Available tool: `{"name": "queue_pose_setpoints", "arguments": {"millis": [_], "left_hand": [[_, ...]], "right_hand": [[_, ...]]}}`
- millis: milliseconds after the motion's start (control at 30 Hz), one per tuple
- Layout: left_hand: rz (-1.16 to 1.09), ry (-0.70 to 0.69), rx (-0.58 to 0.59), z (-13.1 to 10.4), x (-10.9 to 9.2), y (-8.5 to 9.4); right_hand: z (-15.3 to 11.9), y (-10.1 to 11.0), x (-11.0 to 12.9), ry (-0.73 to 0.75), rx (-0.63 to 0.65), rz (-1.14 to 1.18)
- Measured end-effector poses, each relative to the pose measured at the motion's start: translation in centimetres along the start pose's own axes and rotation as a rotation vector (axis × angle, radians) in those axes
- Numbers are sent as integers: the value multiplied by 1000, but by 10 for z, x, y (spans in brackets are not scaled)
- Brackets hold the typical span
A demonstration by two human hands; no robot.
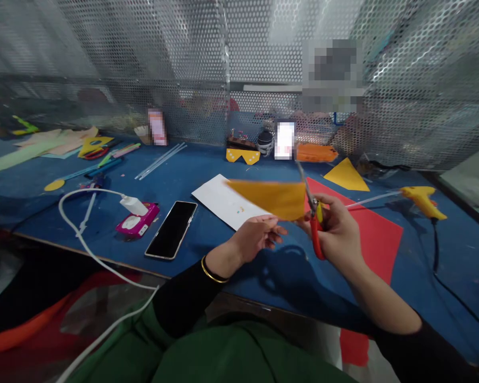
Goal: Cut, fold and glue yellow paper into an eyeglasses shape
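Observation:
My left hand pinches the lower edge of a yellow-orange sheet of paper, which is held above the table and blurred at its left tip. In my right hand is a pair of scissors with red and yellow handles. Their blades point up and away, along the right edge of the yellow paper. Whether the blades are touching the paper I cannot tell. Under the yellow paper lies a white sheet, and a red sheet lies beneath and beyond my right hand.
A black phone and a magenta power socket with a white cable lie left. A yellow glue gun with its cord sits right. At the back are a yellow paper mask, a yellow triangle and an orange case.

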State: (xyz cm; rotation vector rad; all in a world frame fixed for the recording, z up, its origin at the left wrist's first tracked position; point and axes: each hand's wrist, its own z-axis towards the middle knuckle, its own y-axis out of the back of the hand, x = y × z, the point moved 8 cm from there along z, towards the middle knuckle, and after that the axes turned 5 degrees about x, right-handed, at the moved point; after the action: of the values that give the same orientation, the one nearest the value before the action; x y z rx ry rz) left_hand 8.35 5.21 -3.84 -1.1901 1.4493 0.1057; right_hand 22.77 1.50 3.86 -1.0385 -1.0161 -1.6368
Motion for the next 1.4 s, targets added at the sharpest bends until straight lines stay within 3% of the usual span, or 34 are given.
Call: {"name": "queue_pose_setpoints", "arguments": {"millis": [267,433,667,900,1400], "left_hand": [[17,-235,-90,-5,-13,-7],[-3,-383,-186,-5,-20,-4],[-6,-346,-285,-6,-18,12],[-96,-292,-274,-6,-17,12],[-12,-233,-184,-9,-17,2]], "right_hand": [[-7,10,-1,-15,-252,-144],[-7,-11,-5,-78,-168,-56],[-5,-29,-21,-358,-26,239],[-6,-29,-26,-345,-2,264],[-8,-25,-24,-353,32,286]]}}
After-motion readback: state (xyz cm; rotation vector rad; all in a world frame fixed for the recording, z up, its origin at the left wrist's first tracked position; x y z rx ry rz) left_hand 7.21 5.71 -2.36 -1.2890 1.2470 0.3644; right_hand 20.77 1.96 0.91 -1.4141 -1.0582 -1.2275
